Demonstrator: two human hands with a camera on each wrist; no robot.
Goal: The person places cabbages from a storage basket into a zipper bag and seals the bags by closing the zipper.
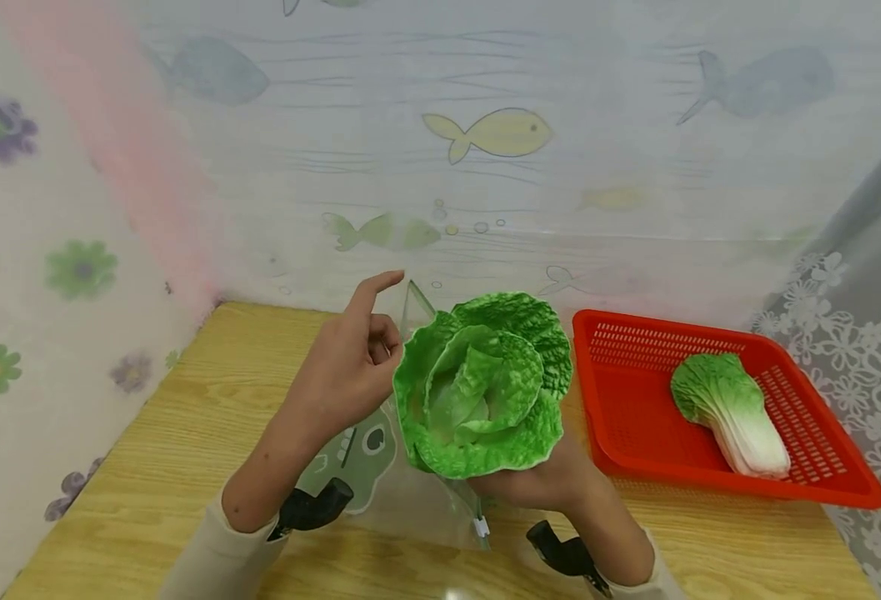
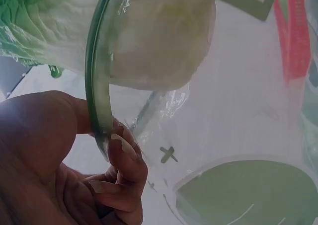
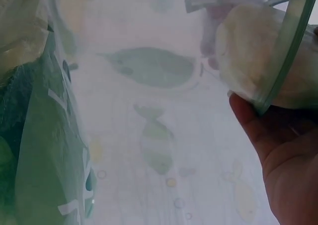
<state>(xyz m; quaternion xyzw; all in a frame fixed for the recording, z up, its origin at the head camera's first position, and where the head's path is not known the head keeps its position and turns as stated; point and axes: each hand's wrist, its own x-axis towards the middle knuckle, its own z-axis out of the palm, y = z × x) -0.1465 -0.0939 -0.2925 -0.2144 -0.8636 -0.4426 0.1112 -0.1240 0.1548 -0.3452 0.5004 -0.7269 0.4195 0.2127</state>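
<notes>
A round green lettuce-like toy cabbage (image 1: 485,387) is held up by my right hand (image 1: 530,483), which grips it from below, mostly hidden by the leaves. In the left wrist view, the pale cabbage base (image 2: 159,41) lies beyond the green zip rim of a clear zip bag (image 2: 102,86), with the leaves on the near side. The left hand (image 1: 346,362) pinches that rim between thumb and curled fingers, its index finger raised. In the right wrist view, the right hand (image 3: 288,160) has a fingertip beside the base, close to the zip strip. A white slider (image 1: 481,527) hangs below the cabbage.
A red perforated basket (image 1: 635,442) stands on the wooden table (image 1: 140,492) at the right, holding a toy Chinese cabbage (image 1: 733,412). Patterned curtains (image 1: 380,75) hang behind and on both sides. A black wrist mount (image 1: 312,504) sits on each forearm.
</notes>
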